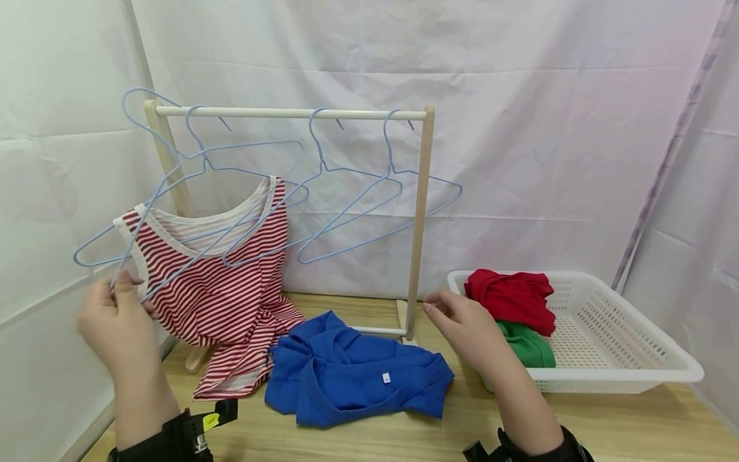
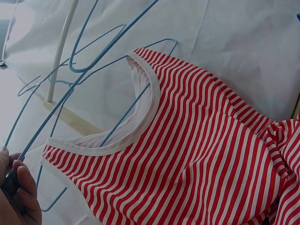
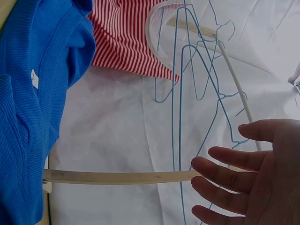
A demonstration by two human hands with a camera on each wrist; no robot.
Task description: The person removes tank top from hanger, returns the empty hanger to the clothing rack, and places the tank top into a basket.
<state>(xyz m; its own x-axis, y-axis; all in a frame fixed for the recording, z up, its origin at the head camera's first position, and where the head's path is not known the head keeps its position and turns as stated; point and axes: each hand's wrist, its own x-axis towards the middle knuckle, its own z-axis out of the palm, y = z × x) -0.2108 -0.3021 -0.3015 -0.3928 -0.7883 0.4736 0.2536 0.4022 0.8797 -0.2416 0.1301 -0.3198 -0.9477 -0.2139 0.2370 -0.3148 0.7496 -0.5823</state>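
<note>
My left hand point(image 1: 118, 321) pinches the lower left corner of a light blue wire hanger point(image 1: 157, 192), whose hook is up by the rack's left post. Just behind it, a red-and-white striped sleeveless top point(image 1: 231, 276) hangs from another blue hanger point(image 2: 123, 117), its hem down on the table. In the left wrist view, my fingers point(image 2: 27, 192) are around the wire, left of the top's neckline. My right hand point(image 1: 467, 327) holds nothing and is beside the rack's right post; the right wrist view shows its fingers point(image 3: 225, 176) spread and relaxed.
A wooden rack point(image 1: 277, 113) carries further blue hangers point(image 1: 346, 170) on its rod. In front lies a crumpled blue garment point(image 1: 358, 378) with a small white label. On the right, a white plastic basket point(image 1: 612, 378) contains a red garment point(image 1: 510, 298) and a green one point(image 1: 528, 346).
</note>
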